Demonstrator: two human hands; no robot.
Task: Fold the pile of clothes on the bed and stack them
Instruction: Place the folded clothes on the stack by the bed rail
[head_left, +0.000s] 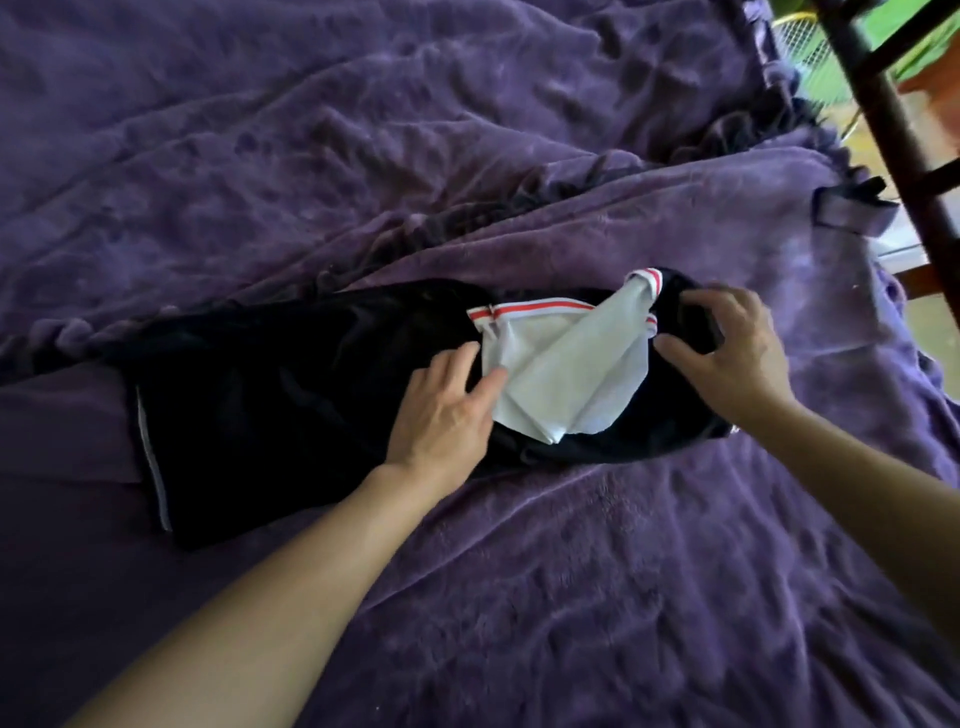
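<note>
Unless the white red-trimmed cloth (561, 369) is tucked flat — left hand (441, 410) flat, right hand (727, 353) spread, empty — the long black garment (285, 389) could be folded lumpy.

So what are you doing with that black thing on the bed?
A person is sorting out a black garment spread on the purple blanket. The left hand rests flat on it, fingertips touching the white cloth with red stripes. The right hand has bent fingers over the garment's right end; a grip is unclear. No stack shows yet.
</note>
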